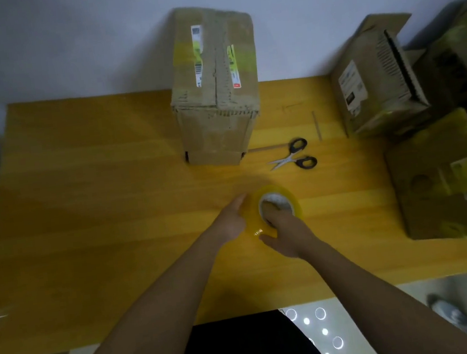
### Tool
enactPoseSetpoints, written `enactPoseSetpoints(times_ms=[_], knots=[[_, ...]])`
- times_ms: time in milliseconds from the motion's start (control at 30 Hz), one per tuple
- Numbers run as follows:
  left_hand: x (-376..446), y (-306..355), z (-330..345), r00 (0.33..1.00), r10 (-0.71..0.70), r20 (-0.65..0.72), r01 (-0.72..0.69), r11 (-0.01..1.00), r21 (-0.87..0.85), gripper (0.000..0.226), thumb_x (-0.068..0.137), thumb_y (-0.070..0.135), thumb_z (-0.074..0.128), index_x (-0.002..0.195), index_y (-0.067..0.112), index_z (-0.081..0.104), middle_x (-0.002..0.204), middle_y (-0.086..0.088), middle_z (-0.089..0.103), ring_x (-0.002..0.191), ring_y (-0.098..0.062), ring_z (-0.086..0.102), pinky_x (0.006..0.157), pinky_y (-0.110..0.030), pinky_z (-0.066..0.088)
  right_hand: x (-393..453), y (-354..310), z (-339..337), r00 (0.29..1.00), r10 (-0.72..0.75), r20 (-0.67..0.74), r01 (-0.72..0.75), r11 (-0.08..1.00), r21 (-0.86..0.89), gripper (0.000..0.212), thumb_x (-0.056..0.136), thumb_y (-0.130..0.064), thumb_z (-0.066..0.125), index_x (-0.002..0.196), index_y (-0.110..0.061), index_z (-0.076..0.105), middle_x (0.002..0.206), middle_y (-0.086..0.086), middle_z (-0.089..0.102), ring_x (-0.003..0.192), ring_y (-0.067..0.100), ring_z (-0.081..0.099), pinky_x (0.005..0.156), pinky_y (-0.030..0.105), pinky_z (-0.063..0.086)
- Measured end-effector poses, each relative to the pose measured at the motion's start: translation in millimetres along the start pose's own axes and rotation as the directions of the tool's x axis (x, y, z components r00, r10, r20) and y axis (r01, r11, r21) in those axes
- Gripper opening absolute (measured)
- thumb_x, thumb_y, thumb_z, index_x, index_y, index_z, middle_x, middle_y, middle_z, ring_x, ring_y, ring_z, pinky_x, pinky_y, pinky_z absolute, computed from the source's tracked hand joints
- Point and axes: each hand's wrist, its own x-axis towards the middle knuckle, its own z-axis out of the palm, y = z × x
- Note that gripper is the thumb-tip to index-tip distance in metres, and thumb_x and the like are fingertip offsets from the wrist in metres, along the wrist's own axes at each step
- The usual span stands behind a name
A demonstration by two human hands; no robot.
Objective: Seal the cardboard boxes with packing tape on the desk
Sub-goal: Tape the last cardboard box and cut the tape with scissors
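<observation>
You face a plain pale grey wall (pixel 66 44) behind a yellow wood-grain desk (pixel 100 221). The light is dim. Below the desk's near edge, you see glossy pale floor (pixel 316 330) catching round ceiling-light reflections.

Both forearms bare, no sleeves, no watch or rings; black garment (pixel 246 347) at waist.
</observation>
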Motion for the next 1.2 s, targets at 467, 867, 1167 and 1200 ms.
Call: enactPoseSetpoints(times_ms=[467,867,1167,1200], knots=[[-2.0,46.1,-19.8,0.941,0.236,-0.242,-0.197,0.965,0.174,0.039,0.104,0.011,0.037,0.141,0.018,0.048,0.145,-0.002,0.046,0.130,-0.020,0.046,0.094,-0.024,0.039,-15.5,15.0,-44.4,0.996,-0.055,-0.072,0.067,0.982,0.175,0.045,0.098,-0.023,0.060,0.140,-0.014,0.046,0.141,0.005,0.047,0.132,0.024,0.039,0.105,0.041,0.037],[-46.0,65.9,-39.8,0.867,0.291,-0.404,-0.205,0.948,0.241,0.009,0.097,0.021,0.057,0.097,0.016,0.064,0.097,-0.001,0.063,0.093,-0.017,0.059,0.083,-0.034,0.050,-20.3,11.1,-71.6,0.981,-0.169,-0.092,0.179,0.977,0.116,0.043,0.097,-0.016,0.060,0.137,-0.015,0.046,0.138,0.005,0.048,0.128,0.022,0.041,0.105,0.038,0.038],[-69.4,86.4,-41.6,0.913,0.301,-0.274,-0.190,0.910,0.368,0.027,0.102,0.006,0.032,0.079,0.021,0.031,0.080,-0.007,0.037,0.066,-0.020,0.030,0.060,-0.038,0.028,-22.8,1.4,-100.9,0.973,-0.227,-0.040,0.230,0.964,0.133,0.060,0.100,-0.026,0.055,0.153,-0.024,0.026,0.157,-0.006,0.029,0.142,0.015,0.028,0.113,0.032,0.030],[-75.6,89.7,-44.7,0.921,0.297,-0.251,-0.201,0.917,0.345,0.025,0.102,0.009,0.032,0.080,0.021,0.032,0.082,-0.008,0.039,0.068,-0.020,0.032,0.061,-0.038,0.030,-20.5,0.6,-106.4,0.979,-0.202,-0.030,0.205,0.968,0.147,0.062,0.101,-0.028,0.053,0.155,-0.026,0.021,0.159,-0.006,0.027,0.143,0.017,0.028,0.114,0.036,0.032]])
